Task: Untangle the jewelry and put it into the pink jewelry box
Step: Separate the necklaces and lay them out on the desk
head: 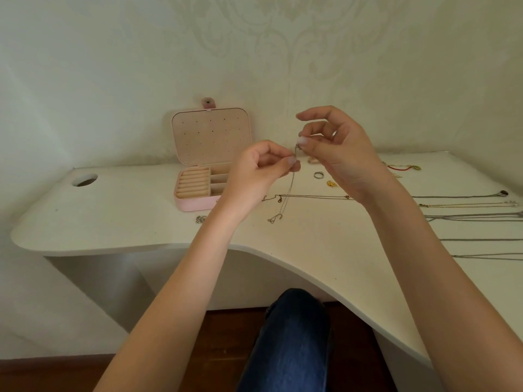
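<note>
The pink jewelry box (195, 203) stands open on the white desk, its lid leaning against the wall. My left hand (260, 168) and my right hand (336, 148) are raised above the desk just right of the box. Both pinch the top end of a thin silver chain (290, 188), which hangs down between them to a small pendant (274, 219) resting on the desk. My right hand wears a ring on one finger.
A rose-gold chain (311, 197) lies across the desk under my hands. A silver ring (319, 175), a gold piece (330, 183) and a red cord bracelet (402, 167) lie behind. Several straightened chains (467, 216) lie at the right. A small earring (201, 219) lies before the box; a cable hole (84, 180) is far left.
</note>
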A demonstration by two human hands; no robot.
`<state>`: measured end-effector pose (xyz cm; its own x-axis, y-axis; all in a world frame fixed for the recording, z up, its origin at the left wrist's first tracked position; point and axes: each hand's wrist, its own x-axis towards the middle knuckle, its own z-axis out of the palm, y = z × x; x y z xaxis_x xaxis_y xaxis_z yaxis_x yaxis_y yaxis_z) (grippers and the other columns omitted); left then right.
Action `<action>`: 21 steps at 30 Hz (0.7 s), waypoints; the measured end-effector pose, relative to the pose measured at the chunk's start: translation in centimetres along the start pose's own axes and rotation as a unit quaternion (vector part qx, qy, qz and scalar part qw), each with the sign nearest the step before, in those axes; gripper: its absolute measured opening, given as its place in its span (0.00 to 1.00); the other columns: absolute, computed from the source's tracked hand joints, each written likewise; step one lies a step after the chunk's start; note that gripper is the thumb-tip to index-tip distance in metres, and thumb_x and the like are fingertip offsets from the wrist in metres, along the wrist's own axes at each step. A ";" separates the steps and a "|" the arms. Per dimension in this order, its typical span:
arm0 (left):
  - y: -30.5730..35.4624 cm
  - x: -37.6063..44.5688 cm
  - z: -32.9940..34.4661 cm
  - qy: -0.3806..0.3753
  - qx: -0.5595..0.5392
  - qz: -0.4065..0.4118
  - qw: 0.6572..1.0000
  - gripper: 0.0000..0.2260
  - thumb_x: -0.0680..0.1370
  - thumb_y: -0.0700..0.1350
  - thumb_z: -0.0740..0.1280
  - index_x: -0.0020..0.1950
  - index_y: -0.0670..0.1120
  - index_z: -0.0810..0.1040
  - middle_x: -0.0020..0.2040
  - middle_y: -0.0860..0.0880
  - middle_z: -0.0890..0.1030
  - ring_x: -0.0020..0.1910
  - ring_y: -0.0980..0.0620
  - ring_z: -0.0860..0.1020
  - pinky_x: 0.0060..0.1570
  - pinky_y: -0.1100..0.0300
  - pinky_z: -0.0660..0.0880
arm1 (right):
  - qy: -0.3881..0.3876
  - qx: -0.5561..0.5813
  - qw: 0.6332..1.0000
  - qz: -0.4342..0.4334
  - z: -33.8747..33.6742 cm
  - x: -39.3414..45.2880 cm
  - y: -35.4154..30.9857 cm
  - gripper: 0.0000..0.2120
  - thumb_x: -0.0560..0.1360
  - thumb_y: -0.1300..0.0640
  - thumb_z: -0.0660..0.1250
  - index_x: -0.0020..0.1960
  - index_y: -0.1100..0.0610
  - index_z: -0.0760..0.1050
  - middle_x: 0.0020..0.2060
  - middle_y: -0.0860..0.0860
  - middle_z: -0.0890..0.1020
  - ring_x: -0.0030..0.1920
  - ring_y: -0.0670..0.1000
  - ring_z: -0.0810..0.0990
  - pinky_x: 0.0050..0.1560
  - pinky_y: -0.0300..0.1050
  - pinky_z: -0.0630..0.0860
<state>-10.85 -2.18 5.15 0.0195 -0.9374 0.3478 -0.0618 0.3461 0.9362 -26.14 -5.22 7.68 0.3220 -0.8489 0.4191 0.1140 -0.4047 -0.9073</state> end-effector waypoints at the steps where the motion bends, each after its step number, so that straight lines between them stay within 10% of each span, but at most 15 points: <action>1: -0.2 -0.1 0.0 -0.004 -0.002 -0.001 1.000 0.06 0.75 0.35 0.68 0.41 0.44 0.78 0.36 0.48 0.83 0.41 0.51 0.82 0.52 0.56 0.78 | -0.002 -0.002 1.000 -0.001 0.0 0.0 -0.1 0.14 0.73 0.69 0.68 0.55 0.55 0.75 0.40 0.51 0.76 0.38 0.45 0.76 0.43 0.34 0.73; 15: -0.4 -0.2 -1.1 0.044 0.175 0.112 0.977 0.13 0.70 0.33 0.67 0.40 0.52 0.78 0.38 0.53 0.81 0.40 0.49 0.81 0.37 0.67 0.72 | 0.005 -0.025 1.000 -0.009 -0.1 -0.3 -0.6 0.15 0.72 0.67 0.70 0.54 0.52 0.75 0.38 0.47 0.77 0.40 0.47 0.76 0.43 0.37 0.72; 21: -0.6 -0.4 -1.3 0.003 0.092 0.021 0.996 0.11 0.73 0.31 0.60 0.37 0.46 0.73 0.38 0.48 0.77 0.38 0.52 0.82 0.38 0.65 0.73 | 0.006 -0.011 1.000 -0.012 -0.5 -0.4 -0.7 0.15 0.72 0.67 0.69 0.55 0.53 0.75 0.37 0.48 0.77 0.40 0.49 0.77 0.45 0.40 0.73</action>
<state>-9.51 -1.93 4.50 0.0198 -0.9219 0.3869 -0.2441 0.3708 0.8960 -26.84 -4.81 8.21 0.3071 -0.8429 0.4418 0.1002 -0.4330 -0.8958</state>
